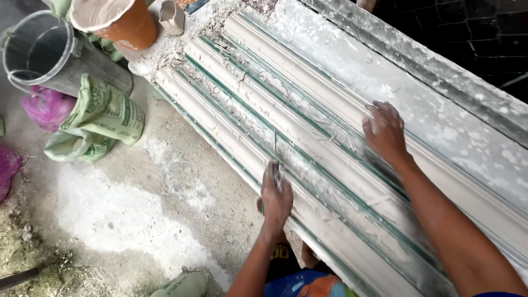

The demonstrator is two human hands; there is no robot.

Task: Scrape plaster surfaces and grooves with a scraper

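Mid-scrape, I'd say — my left hand (276,199) clamped on a thin blade (275,171) against the near plaster moulding (231,140) on the bench; right hand (386,132) spread flat, steadying the next strip. Next calls for an even pull along the groove.

Floor (137,220) left of mouldings (308,148) open; sack (104,118), bucket (38,52) crowd far end, apparently.

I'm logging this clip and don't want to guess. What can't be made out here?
- Tool in the left hand: head view, mostly hidden by the fingers, only a thin dark strip shows.
- Right hand: motion-blurred, fingertips unclear.
- Mouldings: far ends cut off by the frame's edges.
- Orange bucket: cut by the top edge, contents unclear.
- Green sack: contents hidden.
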